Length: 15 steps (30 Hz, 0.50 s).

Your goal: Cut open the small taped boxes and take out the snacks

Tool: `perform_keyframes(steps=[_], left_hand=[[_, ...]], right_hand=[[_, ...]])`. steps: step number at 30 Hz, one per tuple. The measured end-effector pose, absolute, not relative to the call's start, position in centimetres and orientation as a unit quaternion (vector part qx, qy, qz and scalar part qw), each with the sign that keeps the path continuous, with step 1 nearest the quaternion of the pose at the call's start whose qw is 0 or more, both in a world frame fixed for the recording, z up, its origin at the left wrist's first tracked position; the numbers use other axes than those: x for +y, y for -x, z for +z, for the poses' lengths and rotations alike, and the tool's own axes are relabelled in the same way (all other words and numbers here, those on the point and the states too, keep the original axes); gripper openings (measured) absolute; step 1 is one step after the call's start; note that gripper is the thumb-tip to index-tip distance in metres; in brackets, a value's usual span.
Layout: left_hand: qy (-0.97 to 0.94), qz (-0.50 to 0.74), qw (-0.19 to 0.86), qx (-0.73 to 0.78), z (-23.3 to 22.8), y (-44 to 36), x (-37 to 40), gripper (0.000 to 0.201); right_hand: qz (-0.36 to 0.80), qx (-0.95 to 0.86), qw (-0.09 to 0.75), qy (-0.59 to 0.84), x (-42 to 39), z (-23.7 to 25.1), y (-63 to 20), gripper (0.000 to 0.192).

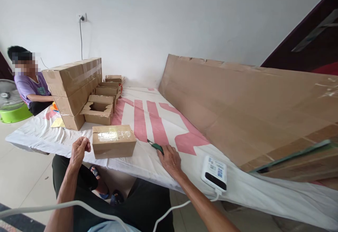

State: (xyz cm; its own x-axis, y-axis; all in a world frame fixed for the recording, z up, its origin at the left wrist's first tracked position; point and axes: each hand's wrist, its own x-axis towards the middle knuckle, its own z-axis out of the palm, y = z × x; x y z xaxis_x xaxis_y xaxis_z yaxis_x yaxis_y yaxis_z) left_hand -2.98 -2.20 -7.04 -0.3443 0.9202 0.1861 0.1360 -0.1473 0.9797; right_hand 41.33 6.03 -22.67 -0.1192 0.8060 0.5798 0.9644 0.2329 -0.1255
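White wall stood behind a low desk (39, 133) covered with a white sheet with big pink marks. A big flat sheet of cardboard (237, 105) leaned at the far side. Near the wall sat a stack of brown boxes (74, 87), and beside it some small open boxes (99, 110) in a row. Another person (29, 87) sat on the floor at the far left, next to a green fan. A white power bank (214, 172) lay near the desk edge, with its cable hanging down toward me.

Right in front of me sat a small taped box (113, 141), shut, with shiny clear tape over its top. My left hand (79, 151) was just beside the box on its left, not quite touching it as far as I could tell. Its fingers were curled in loosely and held nothing.

My right hand (170, 159) lay flat on the sheet, to the right of the box and apart from it. A green-handled cutter (156, 146) lay at my fingertips, between that hand and the box. My fingers rested on its handle end, but I could not tell if they really gripped it.

I think the box was done being taped and I was at the cutter part of the job. A next move would need a good hold on the handle, with the blade kept away from my left hand.
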Motion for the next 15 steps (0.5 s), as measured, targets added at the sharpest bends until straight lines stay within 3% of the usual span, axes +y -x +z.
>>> perform_keyframes(steps=[9, 15], left_hand=[[-0.489, 0.576, 0.252, 0.604, -6.7, 3.3, -2.3, 0.059], [-0.530, 0.551, 0.271, 0.585, -6.0, 4.1, 0.0, 0.046]], right_hand=[[-0.147, -0.733, 0.275, 0.605, 6.1, -23.1, -41.5, 0.021], [-0.140, -0.735, 0.277, 0.603, 6.0, -23.0, -41.5, 0.020]])
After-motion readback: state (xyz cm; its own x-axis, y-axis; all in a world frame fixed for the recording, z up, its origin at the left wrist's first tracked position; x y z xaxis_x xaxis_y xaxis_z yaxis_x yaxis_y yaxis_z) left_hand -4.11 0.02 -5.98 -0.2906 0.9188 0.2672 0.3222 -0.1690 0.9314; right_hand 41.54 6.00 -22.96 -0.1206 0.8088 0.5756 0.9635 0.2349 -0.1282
